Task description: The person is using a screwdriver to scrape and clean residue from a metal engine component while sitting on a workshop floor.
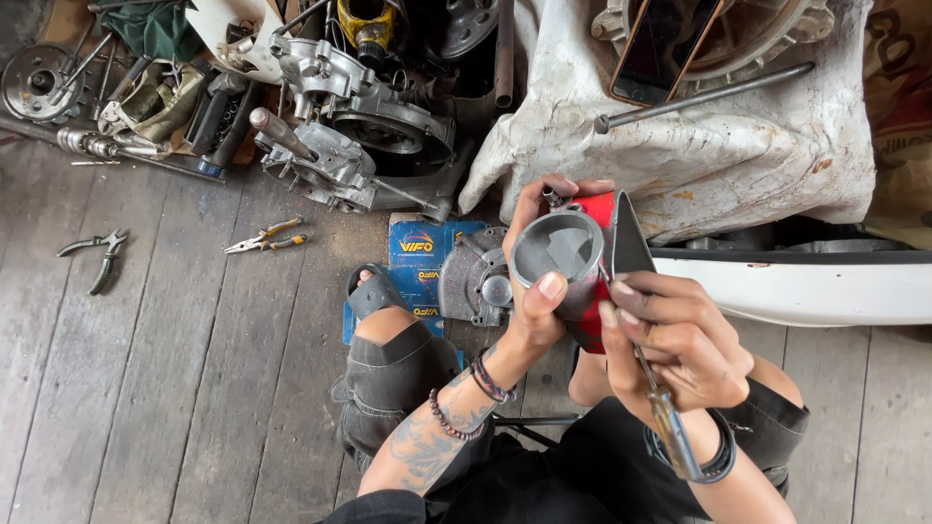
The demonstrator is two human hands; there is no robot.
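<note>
Hands meet over the person's lap, above a grey plank floor (pixel 175 388). The left hand (pixel 539 272) has its grip closed around a round, hollow, silver-grey metal piston (pixel 558 247) wrapped partly in a red cloth (pixel 594 213), thumb pressed on the near rim and fingers curled over the far side. The right hand (pixel 680 340) is clenched on a thin screwdriver with an amber handle (pixel 670 427), its shaft running up to the right edge of the piston, where a dark grey sheet (pixel 631 243) stands against the cloth. Beaded bracelets (pixel 490 378) circle the left wrist. Below the piston, on the floor by a sandalled foot, lies a grey round engine cover (pixel 476 281) on a blue cardboard box (pixel 422 247). Farther off sits a silver engine block (pixel 359 126); yellow-handled pliers (pixel 264 236) and dark pliers (pixel 97 254) lie well apart to the left. A dirty white tarpaulin (pixel 699 146) carries a long steel rod (pixel 704 97) and a dark phone (pixel 660 44).
</note>
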